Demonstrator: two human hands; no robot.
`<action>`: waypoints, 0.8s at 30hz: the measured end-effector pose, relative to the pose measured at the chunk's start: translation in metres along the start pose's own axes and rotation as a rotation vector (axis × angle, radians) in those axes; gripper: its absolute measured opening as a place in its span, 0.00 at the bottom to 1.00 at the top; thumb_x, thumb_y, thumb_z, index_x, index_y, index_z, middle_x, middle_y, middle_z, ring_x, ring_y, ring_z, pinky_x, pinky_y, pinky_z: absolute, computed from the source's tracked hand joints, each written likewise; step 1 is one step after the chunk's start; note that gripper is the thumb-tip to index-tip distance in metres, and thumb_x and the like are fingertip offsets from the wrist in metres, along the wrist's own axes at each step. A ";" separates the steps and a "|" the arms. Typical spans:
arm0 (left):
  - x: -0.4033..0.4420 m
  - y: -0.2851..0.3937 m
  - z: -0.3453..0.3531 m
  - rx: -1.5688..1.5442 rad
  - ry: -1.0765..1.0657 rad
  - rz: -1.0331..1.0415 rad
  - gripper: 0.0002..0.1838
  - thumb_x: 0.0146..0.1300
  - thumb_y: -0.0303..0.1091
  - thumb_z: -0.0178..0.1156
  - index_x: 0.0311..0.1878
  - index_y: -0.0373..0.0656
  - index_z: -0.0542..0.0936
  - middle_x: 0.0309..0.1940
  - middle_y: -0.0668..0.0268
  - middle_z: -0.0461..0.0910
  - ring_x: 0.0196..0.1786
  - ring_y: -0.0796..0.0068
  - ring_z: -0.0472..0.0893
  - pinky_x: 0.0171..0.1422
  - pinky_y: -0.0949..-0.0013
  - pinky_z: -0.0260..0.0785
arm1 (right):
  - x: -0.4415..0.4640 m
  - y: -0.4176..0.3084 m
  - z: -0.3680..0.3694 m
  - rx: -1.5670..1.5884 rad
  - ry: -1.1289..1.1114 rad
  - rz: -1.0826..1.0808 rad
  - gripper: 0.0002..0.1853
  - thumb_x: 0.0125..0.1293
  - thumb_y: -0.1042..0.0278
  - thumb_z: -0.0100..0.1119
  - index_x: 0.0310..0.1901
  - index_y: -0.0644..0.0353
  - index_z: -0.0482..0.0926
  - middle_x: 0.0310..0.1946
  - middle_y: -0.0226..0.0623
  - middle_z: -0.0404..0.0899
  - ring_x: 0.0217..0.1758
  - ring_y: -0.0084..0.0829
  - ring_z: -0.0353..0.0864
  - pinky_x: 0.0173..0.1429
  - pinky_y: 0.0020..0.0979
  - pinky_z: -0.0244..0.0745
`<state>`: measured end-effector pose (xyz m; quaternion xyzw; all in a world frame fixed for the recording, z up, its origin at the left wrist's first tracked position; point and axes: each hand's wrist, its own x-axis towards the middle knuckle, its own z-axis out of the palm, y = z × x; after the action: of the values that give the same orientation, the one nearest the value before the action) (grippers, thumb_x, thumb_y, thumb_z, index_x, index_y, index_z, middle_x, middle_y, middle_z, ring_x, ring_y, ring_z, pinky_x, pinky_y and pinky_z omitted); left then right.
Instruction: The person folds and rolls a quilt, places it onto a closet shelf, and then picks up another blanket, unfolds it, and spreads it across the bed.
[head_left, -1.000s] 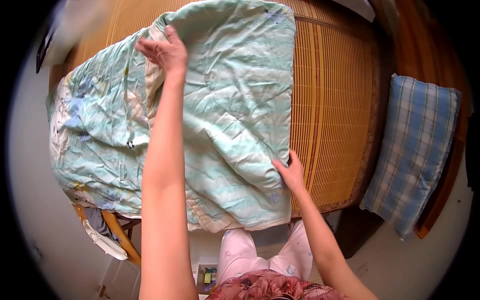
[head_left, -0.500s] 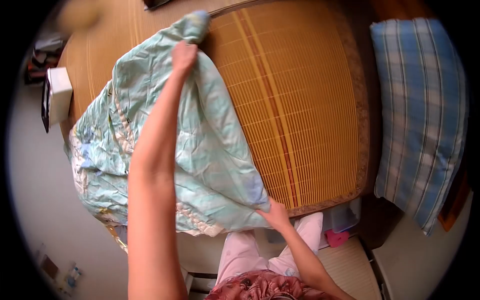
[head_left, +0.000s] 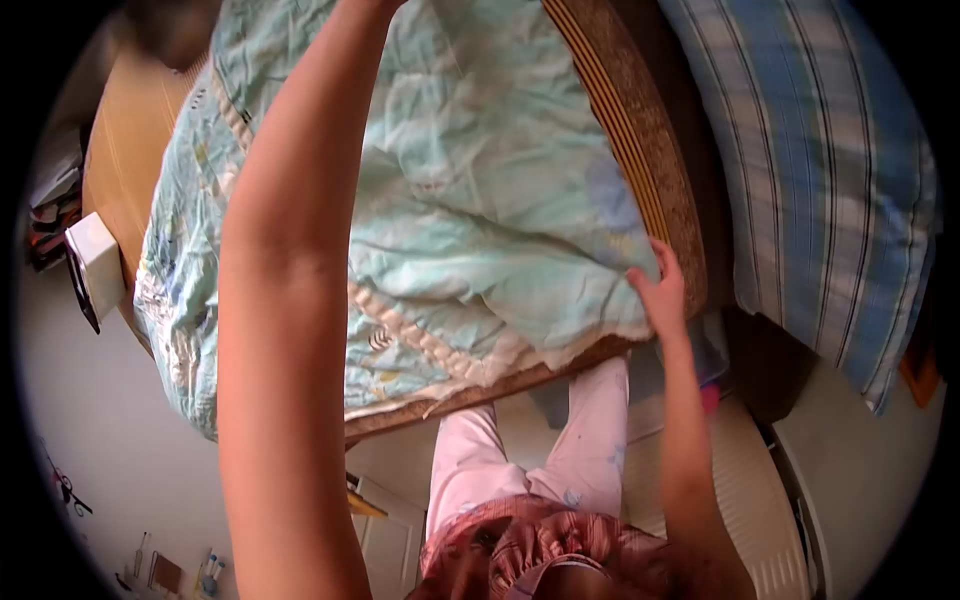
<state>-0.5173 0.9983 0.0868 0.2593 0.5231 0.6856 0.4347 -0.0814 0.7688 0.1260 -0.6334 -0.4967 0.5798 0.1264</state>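
Note:
A light green patterned quilt (head_left: 470,220) covers much of the bed, its cream trim running across the near part. My right hand (head_left: 660,290) is at the quilt's right near corner, thumb and fingers closed about its edge. My left arm reaches far forward over the quilt to the top of the view, and the left hand is cut off there. Past the quilt's right side a strip of bamboo mat (head_left: 620,120) with a brown border shows.
A blue plaid pillow (head_left: 820,150) lies at the right, beyond the bed's dark edge. At the left are a bare part of the bed mat (head_left: 130,130) and a white box (head_left: 95,255). My legs stand against the near bed edge.
The quilt has been drawn rightward over the bamboo mat, which now shows only as a strip. My right hand moved right and up with the corner; my left hand went forward out of view.

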 end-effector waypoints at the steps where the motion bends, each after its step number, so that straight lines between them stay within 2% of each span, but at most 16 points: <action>1: -0.021 -0.006 0.000 0.065 -0.018 0.005 0.25 0.65 0.33 0.49 0.65 0.40 0.62 0.61 0.60 0.65 0.61 0.70 0.65 0.64 0.69 0.57 | 0.002 0.016 -0.012 0.058 -0.076 0.059 0.25 0.57 0.67 0.63 0.54 0.65 0.68 0.45 0.36 0.76 0.48 0.26 0.74 0.51 0.26 0.68; 4: -0.096 0.000 0.002 0.261 -0.079 0.039 0.28 0.65 0.33 0.49 0.67 0.36 0.58 0.67 0.59 0.60 0.68 0.67 0.59 0.69 0.69 0.52 | -0.016 0.055 -0.036 0.073 -0.203 0.159 0.24 0.59 0.67 0.61 0.55 0.65 0.67 0.46 0.34 0.75 0.47 0.23 0.73 0.52 0.25 0.67; 5: -0.143 0.016 -0.003 0.326 -0.108 -0.016 0.29 0.66 0.34 0.49 0.67 0.35 0.57 0.67 0.60 0.59 0.69 0.67 0.58 0.70 0.69 0.49 | -0.024 0.061 -0.042 0.048 -0.240 0.188 0.23 0.60 0.67 0.61 0.55 0.65 0.67 0.46 0.34 0.75 0.47 0.23 0.73 0.52 0.25 0.67; 6: -0.187 0.015 -0.021 0.404 -0.043 -0.018 0.29 0.66 0.34 0.50 0.68 0.36 0.56 0.67 0.59 0.59 0.70 0.67 0.57 0.71 0.69 0.48 | -0.034 0.055 -0.041 0.073 -0.238 0.246 0.23 0.60 0.69 0.61 0.54 0.67 0.67 0.45 0.34 0.76 0.47 0.22 0.73 0.52 0.24 0.68; 7: -0.233 0.022 -0.024 0.536 0.195 0.183 0.13 0.56 0.25 0.53 0.45 0.32 0.77 0.41 0.59 0.80 0.44 0.72 0.78 0.48 0.72 0.68 | -0.039 0.060 -0.042 0.098 -0.222 0.256 0.23 0.60 0.70 0.60 0.55 0.67 0.67 0.45 0.34 0.76 0.47 0.22 0.73 0.52 0.24 0.68; 9: -0.330 0.029 -0.055 0.517 0.457 0.040 0.19 0.57 0.23 0.54 0.54 0.34 0.73 0.51 0.60 0.75 0.53 0.71 0.74 0.56 0.69 0.66 | -0.053 0.075 -0.041 0.150 -0.198 0.277 0.23 0.59 0.71 0.60 0.55 0.68 0.67 0.45 0.35 0.76 0.48 0.22 0.73 0.52 0.23 0.69; 10: -0.381 0.032 -0.068 0.681 0.663 -0.112 0.21 0.56 0.23 0.54 0.55 0.34 0.71 0.53 0.60 0.73 0.55 0.69 0.72 0.57 0.68 0.66 | -0.056 0.079 -0.039 0.239 -0.140 0.252 0.24 0.59 0.75 0.59 0.57 0.68 0.64 0.49 0.38 0.73 0.51 0.22 0.72 0.52 0.23 0.70; 12: -0.479 0.025 -0.092 0.691 0.926 -0.337 0.21 0.56 0.23 0.54 0.55 0.33 0.67 0.48 0.61 0.69 0.53 0.69 0.69 0.60 0.67 0.61 | -0.067 0.088 -0.030 0.162 0.018 0.144 0.25 0.60 0.75 0.58 0.58 0.67 0.63 0.52 0.40 0.72 0.52 0.23 0.72 0.51 0.23 0.70; 13: -0.522 0.013 -0.096 0.671 0.996 -0.435 0.23 0.57 0.25 0.56 0.57 0.34 0.65 0.50 0.59 0.70 0.51 0.69 0.71 0.58 0.69 0.63 | -0.068 0.090 -0.027 0.128 0.104 0.078 0.25 0.61 0.75 0.57 0.59 0.66 0.62 0.53 0.41 0.71 0.52 0.23 0.72 0.51 0.23 0.71; 14: -0.547 0.021 -0.083 0.494 0.938 -0.679 0.24 0.59 0.28 0.57 0.58 0.35 0.64 0.49 0.59 0.69 0.51 0.70 0.70 0.58 0.69 0.63 | -0.072 0.090 -0.024 -0.061 0.169 0.068 0.29 0.58 0.74 0.60 0.61 0.62 0.61 0.58 0.43 0.66 0.57 0.32 0.70 0.56 0.30 0.69; 16: -0.597 -0.004 -0.080 0.258 0.795 -0.881 0.30 0.60 0.39 0.60 0.60 0.34 0.62 0.54 0.60 0.68 0.51 0.72 0.70 0.54 0.70 0.64 | -0.090 0.054 -0.015 -0.630 0.155 -0.384 0.33 0.55 0.71 0.62 0.62 0.59 0.61 0.60 0.43 0.64 0.60 0.38 0.66 0.61 0.36 0.63; 17: -0.601 -0.005 -0.064 0.284 0.792 -0.790 0.31 0.59 0.41 0.62 0.59 0.33 0.63 0.55 0.60 0.68 0.49 0.74 0.72 0.51 0.74 0.64 | -0.097 0.040 -0.010 -0.911 0.150 -0.615 0.34 0.54 0.70 0.63 0.63 0.57 0.61 0.61 0.42 0.63 0.62 0.41 0.64 0.63 0.39 0.61; 18: -0.599 -0.005 -0.058 0.265 0.811 -0.768 0.30 0.59 0.40 0.63 0.58 0.34 0.65 0.54 0.61 0.70 0.48 0.75 0.72 0.51 0.74 0.64 | -0.101 0.039 -0.008 -0.934 0.002 -0.611 0.40 0.48 0.65 0.68 0.64 0.55 0.60 0.63 0.40 0.60 0.65 0.44 0.58 0.67 0.44 0.52; 21: -0.582 -0.004 -0.042 0.200 0.809 -0.690 0.26 0.58 0.39 0.64 0.55 0.35 0.69 0.48 0.62 0.74 0.45 0.77 0.74 0.50 0.74 0.64 | -0.099 0.029 0.005 -1.097 -0.123 -0.666 0.43 0.45 0.63 0.70 0.64 0.55 0.60 0.65 0.39 0.58 0.66 0.42 0.57 0.65 0.45 0.53; 22: -0.575 -0.001 -0.040 0.181 0.798 -0.660 0.25 0.57 0.39 0.64 0.54 0.35 0.70 0.46 0.63 0.76 0.44 0.77 0.74 0.49 0.73 0.65 | -0.092 0.037 0.006 -1.103 -0.119 -0.674 0.47 0.42 0.60 0.72 0.65 0.54 0.58 0.66 0.39 0.56 0.67 0.42 0.56 0.66 0.46 0.53; 24: -0.571 0.004 -0.042 0.140 0.740 -0.687 0.24 0.56 0.37 0.65 0.52 0.34 0.70 0.43 0.63 0.76 0.42 0.77 0.75 0.48 0.73 0.66 | -0.084 0.041 0.010 -1.140 -0.115 -0.676 0.47 0.42 0.60 0.72 0.65 0.54 0.58 0.65 0.39 0.57 0.67 0.42 0.56 0.66 0.46 0.53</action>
<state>-0.2746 0.4819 0.1339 -0.1595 0.7418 0.5122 0.4025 -0.0561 0.6801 0.1438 -0.3785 -0.9028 0.1878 -0.0801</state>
